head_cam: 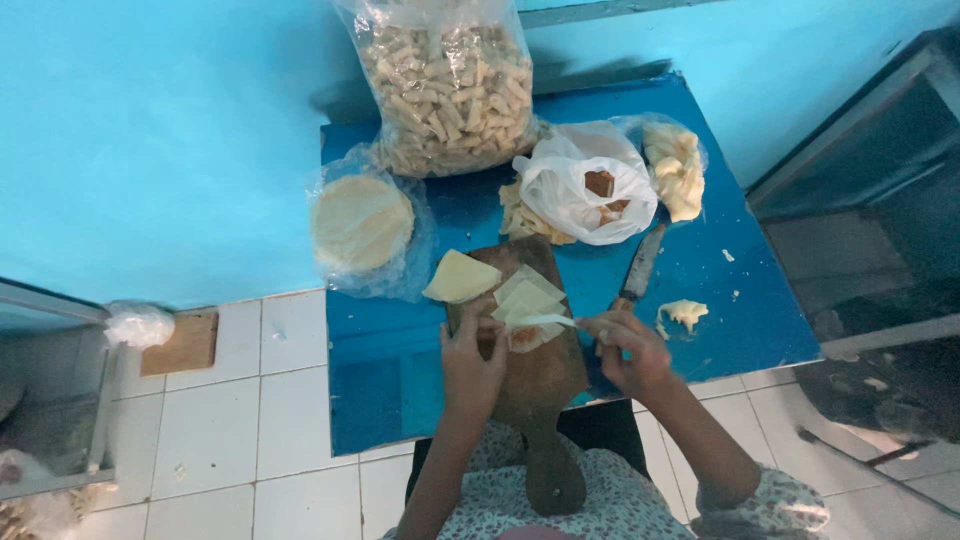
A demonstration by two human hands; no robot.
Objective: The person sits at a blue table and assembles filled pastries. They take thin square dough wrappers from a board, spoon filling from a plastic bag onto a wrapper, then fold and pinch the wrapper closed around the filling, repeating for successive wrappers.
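Note:
A brown wooden cutting board lies on a low blue table, its handle toward me. Pale yellow wrapper pieces are stacked on it, and one folded sheet hangs off its left edge. My left hand rests on the board with its fingers pressed down beside a piece with reddish filling. My right hand pinches a thin pale strip that reaches over the stack.
A knife lies right of the board. Behind are a big clear bag of rolled snacks, a round stack of wrappers in plastic, a white plastic bag, a bag of dough scraps and a loose scrap. White tiled floor lies left.

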